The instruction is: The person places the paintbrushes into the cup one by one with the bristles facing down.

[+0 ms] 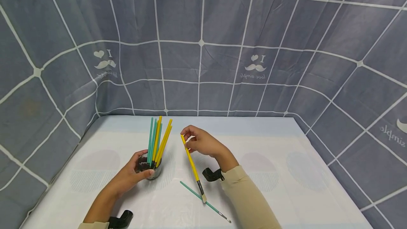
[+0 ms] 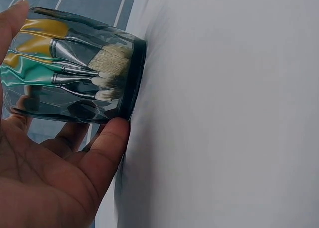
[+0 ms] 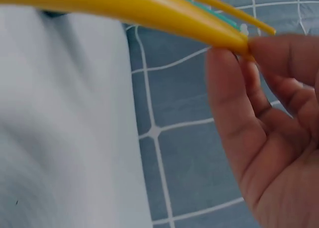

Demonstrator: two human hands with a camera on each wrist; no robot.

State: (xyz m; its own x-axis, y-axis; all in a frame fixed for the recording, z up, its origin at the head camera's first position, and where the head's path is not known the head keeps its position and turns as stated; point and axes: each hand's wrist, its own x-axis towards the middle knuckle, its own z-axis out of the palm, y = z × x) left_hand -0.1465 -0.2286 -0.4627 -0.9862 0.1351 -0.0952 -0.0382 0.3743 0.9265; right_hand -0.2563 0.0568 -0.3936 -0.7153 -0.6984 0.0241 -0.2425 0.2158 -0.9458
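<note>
My left hand (image 1: 127,176) grips a clear glass cup (image 1: 157,174) standing on the table. Several green and yellow paintbrushes (image 1: 163,142) lean in it, handles up; the left wrist view shows their pale bristles (image 2: 112,61) down by the cup's dark base (image 2: 133,78). To the right of the cup, my right hand (image 1: 208,146) pinches a yellow paintbrush (image 1: 192,162) near the top of its handle, thumb against fingertips. That brush slants with its bristles down, over a thin green paintbrush (image 1: 190,189) on the table; whether the two touch I cannot tell.
The white table (image 1: 302,200) has faint printed circles. Grey cloth (image 1: 222,20) with white grid lines hangs behind it and along both sides. Black wrist-worn devices show at the left wrist (image 1: 121,219) and the right wrist (image 1: 212,175).
</note>
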